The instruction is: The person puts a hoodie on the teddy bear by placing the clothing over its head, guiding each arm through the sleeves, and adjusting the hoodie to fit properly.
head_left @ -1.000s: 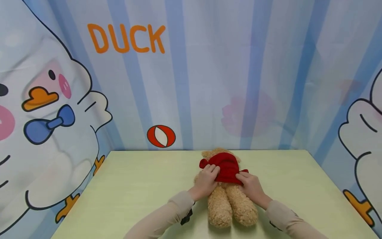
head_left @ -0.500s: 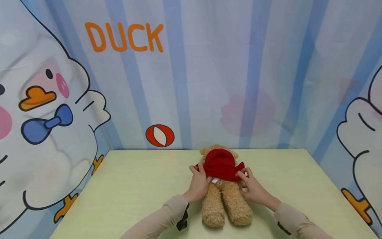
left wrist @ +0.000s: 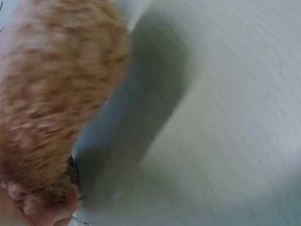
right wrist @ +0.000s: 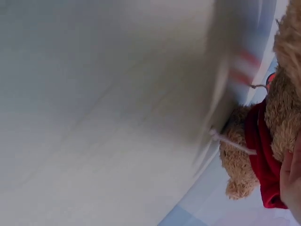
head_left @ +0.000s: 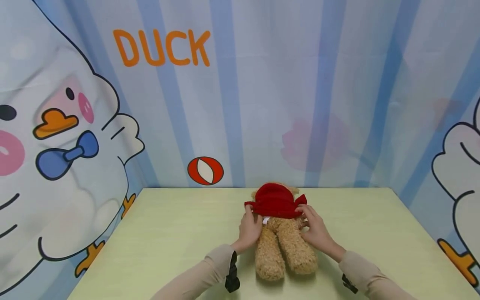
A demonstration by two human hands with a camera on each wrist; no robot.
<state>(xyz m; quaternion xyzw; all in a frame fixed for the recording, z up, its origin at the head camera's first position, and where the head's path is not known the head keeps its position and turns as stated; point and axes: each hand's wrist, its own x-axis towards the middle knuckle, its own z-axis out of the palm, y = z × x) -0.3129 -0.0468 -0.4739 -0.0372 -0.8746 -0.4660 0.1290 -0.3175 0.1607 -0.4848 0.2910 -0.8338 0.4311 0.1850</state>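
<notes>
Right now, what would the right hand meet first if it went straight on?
Most likely the red garment: the right hand points at its near edge and seems to touch it, though depth is unclear.

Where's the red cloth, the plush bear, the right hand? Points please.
Red cloth (head_left: 276,202): head view, middle of its front-facing surface.
Plush bear (head_left: 282,230): head view, fur where the legs meet.
Right hand (head_left: 318,231): head view, back of the hand.
</notes>
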